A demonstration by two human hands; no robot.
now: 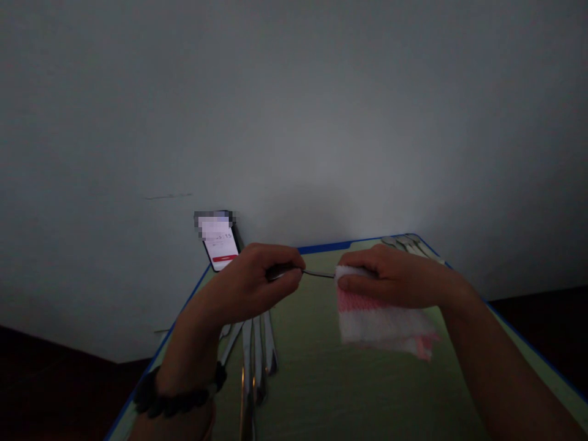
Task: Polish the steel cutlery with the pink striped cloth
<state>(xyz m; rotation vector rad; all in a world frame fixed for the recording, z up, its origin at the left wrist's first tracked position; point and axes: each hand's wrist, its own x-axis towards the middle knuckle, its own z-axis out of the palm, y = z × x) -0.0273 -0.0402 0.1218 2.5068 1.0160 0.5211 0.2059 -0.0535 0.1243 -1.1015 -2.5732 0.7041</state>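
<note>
My left hand (pixel 257 275) is closed around one end of a thin metal piece of cutlery (pixel 318 274), held level above the table. Its other end runs into a folded pink and white cloth (pixel 386 318). My right hand (pixel 390 275) pinches that cloth around it, thumb toward me, with the cloth's loose part hanging down. Fingers and cloth hide both ends, so I cannot tell whether it is a spoon or a fork. Below my left wrist, several metal knives (pixel 258 361) lie side by side on the table.
The green table top (pixel 316 386) has a blue edge and meets a grey wall (pixel 294 122). A phone with a lit screen (pixel 218 242) leans at the back left. Several spoons (pixel 407 244) lie at the back right corner, partly behind my right hand.
</note>
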